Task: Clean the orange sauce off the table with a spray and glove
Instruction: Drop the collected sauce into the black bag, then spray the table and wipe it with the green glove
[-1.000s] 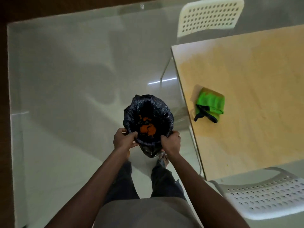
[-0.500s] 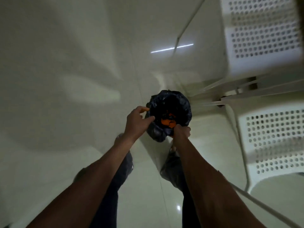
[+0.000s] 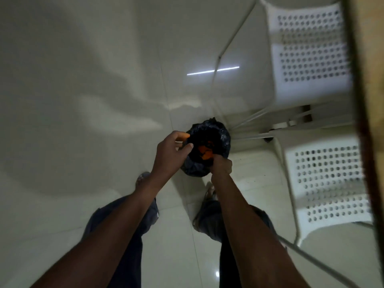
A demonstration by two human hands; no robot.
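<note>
Since half a second ago our left hand (image 3: 169, 155) has reached further over the black bag (image 3: 216, 134), thumb and fingers pinching its rim at nine o'clock. Our right hand (image 3: 222, 166) grips the rim at five o'clock. Orange-stained waste (image 3: 204, 153) lies inside. The bag hangs above the floor (image 3: 83, 100), with white chairs (image 3: 324, 183) at three o'clock.

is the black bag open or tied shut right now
Open. The black bag has its mouth spread wide, with orange waste visible inside. The left hand and right hand each hold its rim.
</note>
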